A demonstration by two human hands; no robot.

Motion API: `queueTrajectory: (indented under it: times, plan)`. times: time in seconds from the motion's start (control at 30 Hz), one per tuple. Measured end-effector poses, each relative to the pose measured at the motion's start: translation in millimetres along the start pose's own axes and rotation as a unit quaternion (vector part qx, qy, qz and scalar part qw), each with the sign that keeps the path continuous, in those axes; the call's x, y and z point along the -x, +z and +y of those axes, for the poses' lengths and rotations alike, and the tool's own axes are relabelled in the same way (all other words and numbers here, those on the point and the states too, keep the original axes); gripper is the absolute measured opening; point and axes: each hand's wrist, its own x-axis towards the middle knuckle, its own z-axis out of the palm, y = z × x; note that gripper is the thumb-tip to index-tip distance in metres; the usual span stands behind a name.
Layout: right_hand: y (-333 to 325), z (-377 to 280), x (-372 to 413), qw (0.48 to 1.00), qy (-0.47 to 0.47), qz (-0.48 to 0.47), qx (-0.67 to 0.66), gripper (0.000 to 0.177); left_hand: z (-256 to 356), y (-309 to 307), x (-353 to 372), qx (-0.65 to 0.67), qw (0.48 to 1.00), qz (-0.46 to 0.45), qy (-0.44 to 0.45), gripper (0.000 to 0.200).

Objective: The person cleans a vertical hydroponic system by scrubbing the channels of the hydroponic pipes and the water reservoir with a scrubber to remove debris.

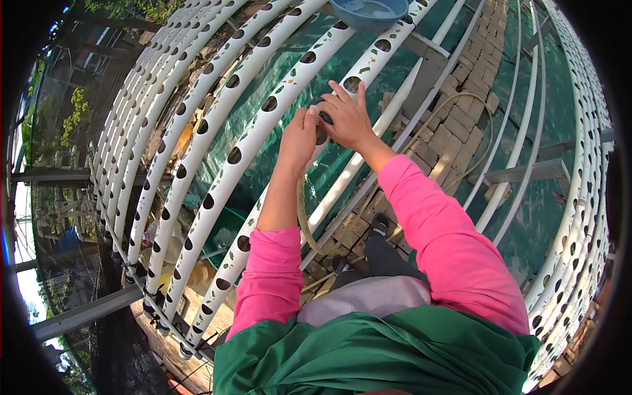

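Your L hand [297,138] is fisted round the tan rubber hose [300,204], which trails to 6 o'clock. Your R hand [349,122], at its 2 o'clock, has fingers spread and touches the hose's dark tip [322,119] by the white holed PVC pipe [253,128].

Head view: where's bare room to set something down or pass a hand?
Free: brick floor strip between holed white plastic pipes and thin white rails; green netting gaps between pipes pass a hand. Crowded: left hand, right hand, tan hose on one pipe; round blue basin atop pipes.

Dark item [322,120], mostly finger-covered
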Motion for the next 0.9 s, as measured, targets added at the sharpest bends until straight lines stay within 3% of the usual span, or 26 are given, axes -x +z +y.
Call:
queueTrajectory:
  times: [0.1,0.2,0.33,0.4,0.5,0.57,0.73,0.8,0.83,0.87,0.9]
  plan:
    - [-14,21,-42,0.982,0.02,-0.127,0.138,0.031,15,6,-9,-0.006,1.0,0.008,0.001,0.037]
    - [-18,70,-73,0.963,0.047,-0.114,0.239,0.033,20,14,-28,-0.025,0.999,0.014,0.029,0.037]
    - [-19,118,-86,0.969,0.095,-0.086,0.213,0.036,50,25,-33,-0.071,0.997,-0.009,-0.015,0.038]
    - [-12,119,-75,0.982,0.101,-0.025,0.159,0.037,58,33,-38,-0.071,0.996,-0.025,-0.041,0.038]
    - [-12,89,-38,0.995,0.099,-0.003,0.029,0.036,41,49,-58,-0.092,0.995,-0.015,0.032,0.036]
    - [-15,72,-15,0.994,0.104,-0.002,0.014,0.038,29,57,-72,-0.197,0.974,0.029,0.104,0.038]
    - [-7,89,-28,0.983,0.177,0.036,0.03,0.047,39,64,-87,-0.297,0.947,0.024,0.124,0.041]
    - [3,102,-40,0.936,0.322,0.121,-0.07,0.053,45,67,-90,-0.307,0.944,0.024,0.118,0.041]
    - [6,112,-43,0.925,0.293,0.18,-0.159,0.058,52,68,-90,-0.299,0.949,0.019,0.096,0.041]
    - [12,114,-41,0.925,0.293,0.181,-0.158,0.058,57,70,-91,-0.291,0.954,0.012,0.074,0.041]
    - [16,108,-40,0.893,0.328,0.194,-0.239,0.06,57,71,-92,-0.291,0.954,0.011,0.076,0.041]
